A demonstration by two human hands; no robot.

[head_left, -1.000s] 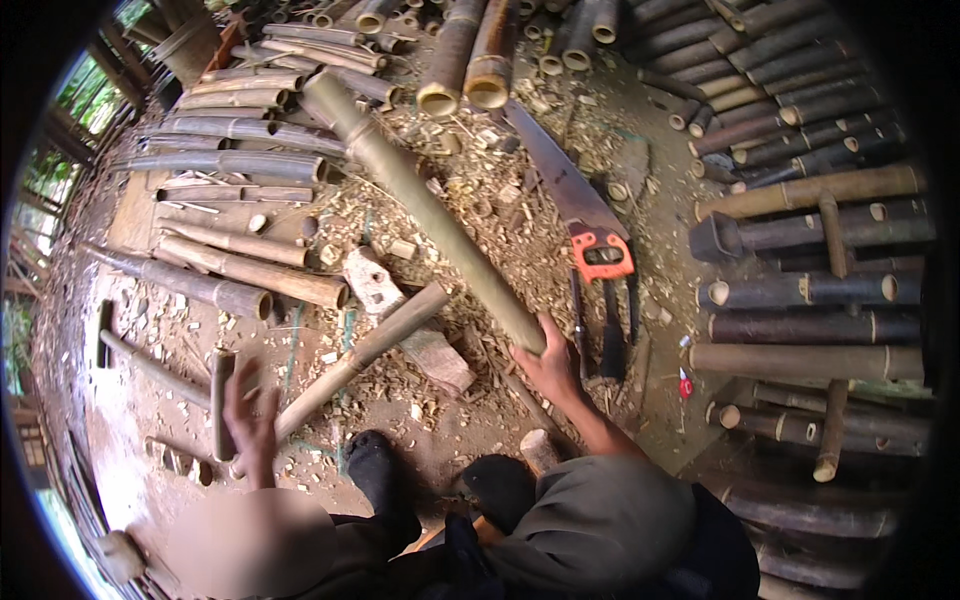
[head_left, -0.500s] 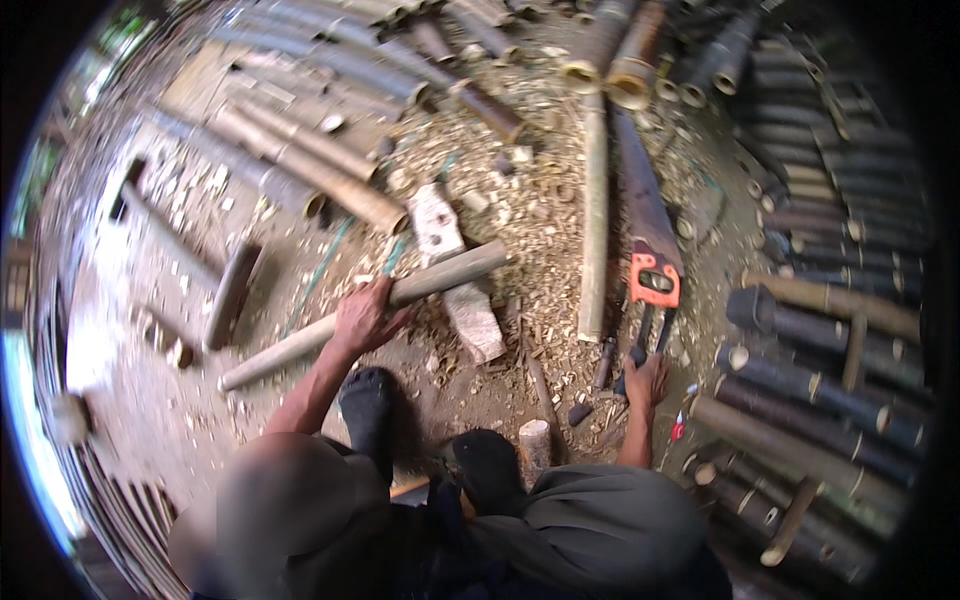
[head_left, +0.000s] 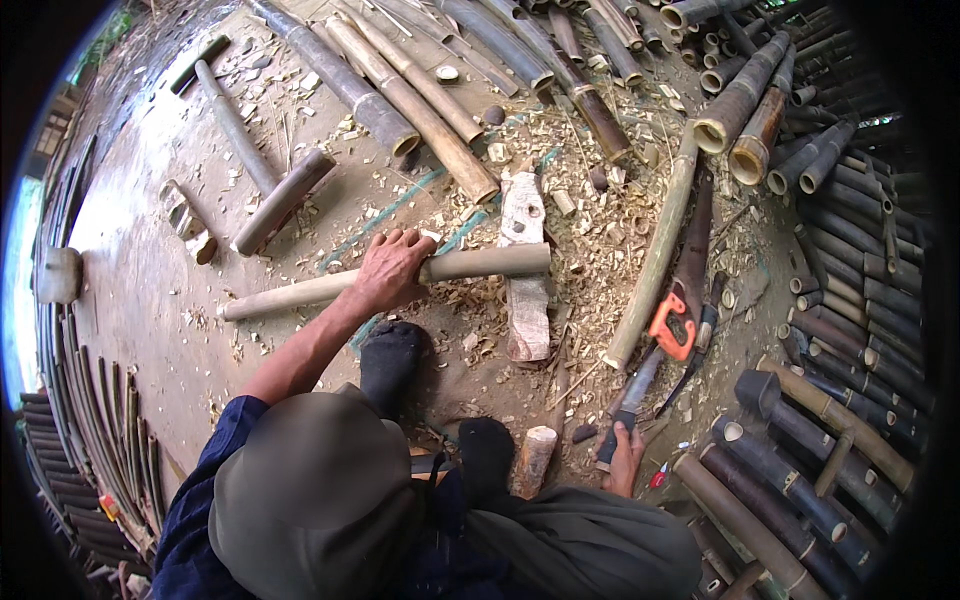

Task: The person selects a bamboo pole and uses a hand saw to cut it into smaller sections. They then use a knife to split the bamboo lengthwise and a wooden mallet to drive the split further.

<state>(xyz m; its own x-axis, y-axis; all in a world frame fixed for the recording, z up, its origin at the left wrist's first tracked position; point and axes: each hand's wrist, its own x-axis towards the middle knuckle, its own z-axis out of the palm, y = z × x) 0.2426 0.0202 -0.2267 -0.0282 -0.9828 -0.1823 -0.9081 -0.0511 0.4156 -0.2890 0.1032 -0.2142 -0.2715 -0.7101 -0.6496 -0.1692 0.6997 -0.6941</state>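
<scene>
Knife (head_left: 633, 394) now in right hand (head_left: 624, 462)

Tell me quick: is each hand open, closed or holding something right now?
Left hand: closed over the pole.
Right hand: closed around the dark handle of the knife.

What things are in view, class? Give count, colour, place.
Block: one, whitish, centre
Pole: one, brown, across block
Saw: one, orange handle, centre right
Bamboo length: one, greenish, left of saw
Curved tool: one, dark, right of saw
Bladed tool: one, grey, below saw
Rod: one, grey, upper left
Short pieces: two, dark, rod's ends
Stump: one, pale, lower centre
Bamboo tubes: many, tan to dark, top, right
Chips: uncountable, yellowish, around block
Covered feet: two, black, lower centre
Left hand: one, bare, fingers around pole
Right hand: one, bare, fingers on bladed tool
</scene>
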